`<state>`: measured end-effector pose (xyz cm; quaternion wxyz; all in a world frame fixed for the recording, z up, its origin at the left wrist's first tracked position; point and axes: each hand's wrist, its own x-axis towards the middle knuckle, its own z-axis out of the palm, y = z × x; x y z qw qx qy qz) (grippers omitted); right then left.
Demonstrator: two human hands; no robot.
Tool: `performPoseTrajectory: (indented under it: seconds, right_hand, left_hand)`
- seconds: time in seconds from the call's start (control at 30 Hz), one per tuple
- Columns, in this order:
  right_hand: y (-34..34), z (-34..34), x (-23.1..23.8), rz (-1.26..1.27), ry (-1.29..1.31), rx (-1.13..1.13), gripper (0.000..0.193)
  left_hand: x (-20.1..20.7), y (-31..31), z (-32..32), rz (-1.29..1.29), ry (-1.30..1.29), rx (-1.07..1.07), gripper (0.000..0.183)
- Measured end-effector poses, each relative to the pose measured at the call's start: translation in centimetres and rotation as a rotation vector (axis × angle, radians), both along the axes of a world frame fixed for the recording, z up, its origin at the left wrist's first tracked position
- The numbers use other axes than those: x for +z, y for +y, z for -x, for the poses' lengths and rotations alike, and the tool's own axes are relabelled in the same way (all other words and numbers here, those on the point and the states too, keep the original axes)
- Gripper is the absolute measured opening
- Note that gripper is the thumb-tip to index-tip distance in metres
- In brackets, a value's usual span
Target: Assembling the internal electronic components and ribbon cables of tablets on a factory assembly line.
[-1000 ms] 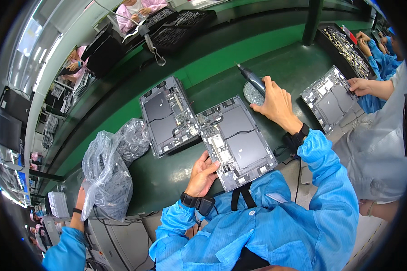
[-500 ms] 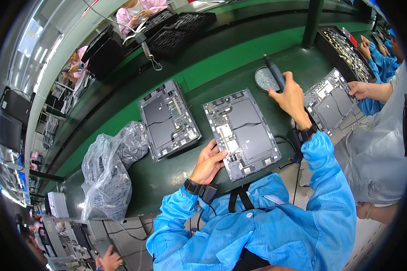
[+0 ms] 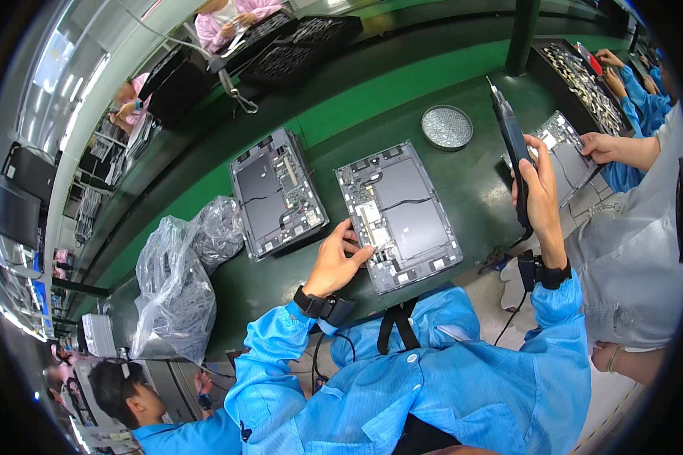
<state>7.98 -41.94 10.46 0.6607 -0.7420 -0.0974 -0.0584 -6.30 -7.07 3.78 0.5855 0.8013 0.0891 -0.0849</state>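
An opened tablet (image 3: 421, 231), its batteries and circuit board bare, lies on the green bench in front of me. My left hand (image 3: 335, 262) grips its left edge, thumb on top near the lower corner; the other fingers are partly hidden. Held up at the right, clear of the tablet, is a dark electric screwdriver (image 3: 511, 133) with its bit pointing up and away. The fingers of my right hand (image 3: 540, 193) are wrapped round its body. Between screwdriver and tablet, farther back, sits a round dish (image 3: 448, 149) of tiny shiny pieces, probably screws.
More opened tablets (image 3: 262, 182) are stacked left of mine, beside a clear plastic bag (image 3: 176, 292). At right a co-worker's hand (image 3: 599, 147) holds another tablet (image 3: 569, 161), near a black parts tray (image 3: 555, 89). A metal hook (image 3: 243, 102) hangs over the far side.
My right hand has carried the screwdriver away from the dish, to the right, uncovering the dish. My left hand stays on the tablet's edge. A person in blue has appeared at lower left.
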Motion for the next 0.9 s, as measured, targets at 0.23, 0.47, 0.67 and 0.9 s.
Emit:
performPoseTrajectory:
  seconds: [0.23, 0.47, 0.67, 0.9]
  right_hand:
    - [-2.1, 3.5, 1.1, 0.02, 0.009, 0.101, 0.045]
    - [0.6, 5.0, 3.8, 0.346, -0.195, 0.493, 0.046]
    - [2.0, 9.8, 8.3, 0.711, -0.993, -0.106, 0.038]
    - [5.3, 7.9, -2.2, -0.333, -0.252, 0.109, 0.075]
  left_hand:
    - [3.3, -1.7, 2.0, 0.03, -0.136, 0.227, 0.062]
    - [11.2, -8.9, -2.3, -1.06, -1.031, -0.321, 0.065]
    - [8.5, -9.1, -7.2, -1.036, -1.013, -0.39, 0.03]
    - [10.6, -12.5, -8.7, -0.339, -0.817, -0.503, 0.036]
